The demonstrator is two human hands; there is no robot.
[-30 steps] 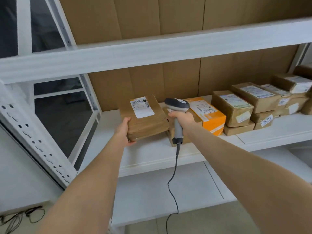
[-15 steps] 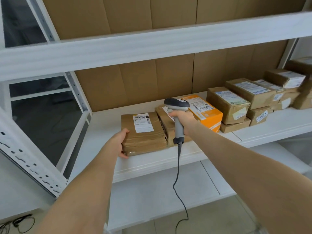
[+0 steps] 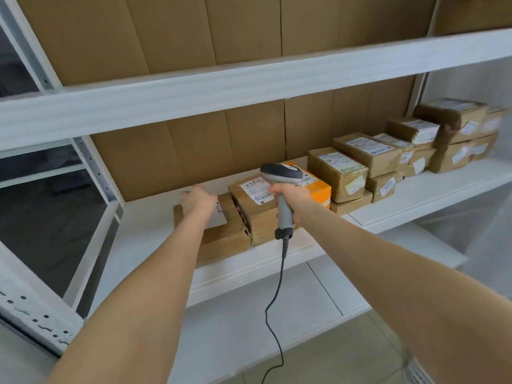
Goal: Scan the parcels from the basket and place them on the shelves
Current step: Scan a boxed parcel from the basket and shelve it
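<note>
A flat brown parcel (image 3: pixel 224 239) with a white label lies on the white middle shelf (image 3: pixel 149 228), pressed against a taller brown parcel (image 3: pixel 257 209) on its right. My left hand (image 3: pixel 198 200) rests flat on the far end of the flat parcel, fingers straight. My right hand (image 3: pixel 291 196) grips the handle of a grey corded barcode scanner (image 3: pixel 281 176), held over the taller parcel's label. The basket is out of sight.
An orange box (image 3: pixel 318 187) and a row of several taped brown parcels (image 3: pixel 368 151) fill the shelf to the right. Cardboard sheets back the shelves. A white upper shelf beam (image 3: pixel 249 81) runs overhead. A lower white shelf (image 3: pixel 249 322) sits below; the scanner cord hangs across it.
The flat parcel went from held at an angle to lying on the shelf beside the taller parcel. My left hand slid from its near-left corner onto its top. The scanner stayed put.
</note>
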